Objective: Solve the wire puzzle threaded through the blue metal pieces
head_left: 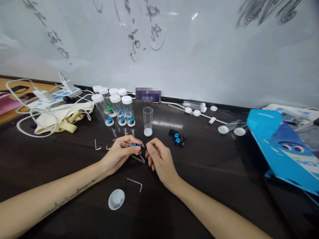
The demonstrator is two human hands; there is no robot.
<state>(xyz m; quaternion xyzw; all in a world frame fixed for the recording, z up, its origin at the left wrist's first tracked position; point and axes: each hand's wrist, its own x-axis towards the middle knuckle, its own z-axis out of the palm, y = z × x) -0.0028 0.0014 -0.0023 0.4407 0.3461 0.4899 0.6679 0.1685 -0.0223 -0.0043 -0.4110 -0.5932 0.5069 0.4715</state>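
Near the middle of the dark table, my left hand [119,154] pinches a small blue metal part [134,145]. A thin pale wire or cord [139,159] loops out around these fingers. My right hand [161,162] is closed right beside it, its thumb and fingertips on a small black piece [144,151] that meets the blue part; its exact kind is too small to tell. Just beyond the hands stands a clear tube [148,118] with a white bottom. Small blue and black parts [177,139] lie in a pile to the right. An L-shaped hex key [136,181] rests below the hands.
Several capped tubes [116,109] with blue or green parts stand back left. A white dish [116,199] sits in front. Another hex key [96,146] lies left. Loose caps [196,113], a blue bag [271,146], a cloth pouch [62,118] and a power strip [57,96] surround the area.
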